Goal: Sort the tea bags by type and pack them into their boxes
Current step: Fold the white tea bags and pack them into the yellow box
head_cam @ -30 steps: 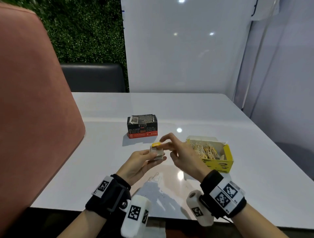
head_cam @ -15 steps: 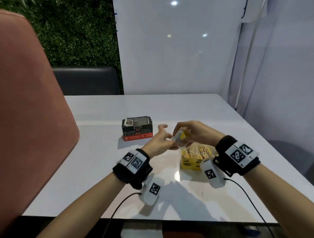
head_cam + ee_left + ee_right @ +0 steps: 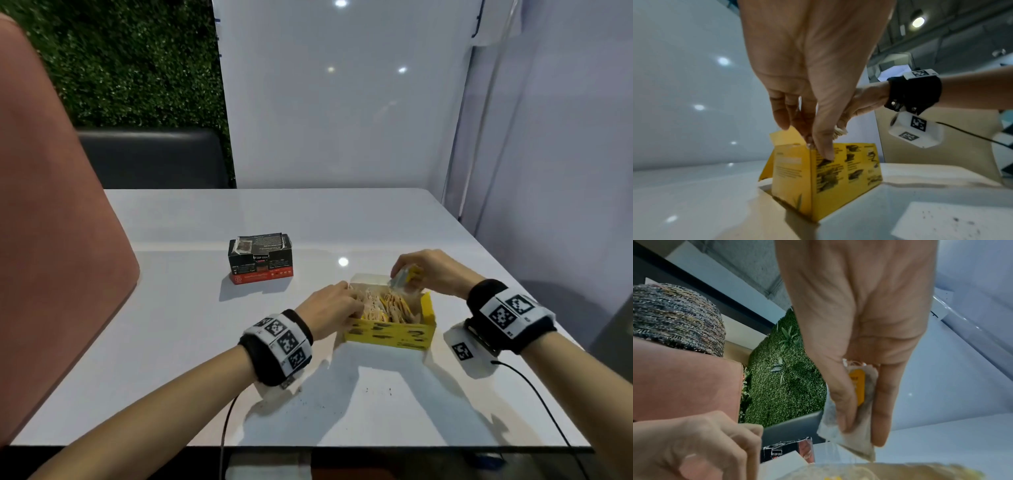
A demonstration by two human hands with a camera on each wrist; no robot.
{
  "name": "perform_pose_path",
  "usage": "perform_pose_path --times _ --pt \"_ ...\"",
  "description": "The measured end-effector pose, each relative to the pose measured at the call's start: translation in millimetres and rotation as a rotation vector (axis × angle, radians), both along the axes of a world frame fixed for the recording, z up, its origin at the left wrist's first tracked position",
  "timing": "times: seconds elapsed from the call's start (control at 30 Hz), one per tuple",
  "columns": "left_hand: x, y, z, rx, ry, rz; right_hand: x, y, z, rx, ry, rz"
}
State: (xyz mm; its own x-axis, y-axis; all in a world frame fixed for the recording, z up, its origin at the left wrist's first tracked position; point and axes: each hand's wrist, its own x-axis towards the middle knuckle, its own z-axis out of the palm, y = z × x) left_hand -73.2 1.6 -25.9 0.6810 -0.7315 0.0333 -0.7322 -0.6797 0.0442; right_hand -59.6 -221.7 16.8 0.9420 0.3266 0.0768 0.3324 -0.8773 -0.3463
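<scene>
The right hand (image 3: 433, 272) pinches a yellow-tagged tea bag (image 3: 854, 410) just above the yellow box (image 3: 390, 334), already well filled. The left hand (image 3: 329, 310) has its fingers (image 3: 823, 146) over the box's near corner, steadying it. Behind the yellow box on the bench (image 3: 171, 342), the black box (image 3: 261, 258) looks packed; this bag seems among the last.

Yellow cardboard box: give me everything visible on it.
The yellow cardboard box stands upright and open-topped on the white table, right of the black-and-red box. Dark print covers its near side; a top flap stands up. Pale tea bags pack it. The left hand reaches in at its left corner, thumb outside. The right hand pinches a yellow-tagged tea bag above its far edge.
</scene>
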Motion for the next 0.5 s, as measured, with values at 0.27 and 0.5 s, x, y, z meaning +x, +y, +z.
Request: perform_pose_path --times 0.27,0.5 --pt "-32 61 -1 0.009 -0.021 0.027 -17 9 -10 0.040 0.059 0.160" --pt "-25 32 29 -0.033 -0.166 -0.322 -41 21 -2 0.214 0.025 0.208"
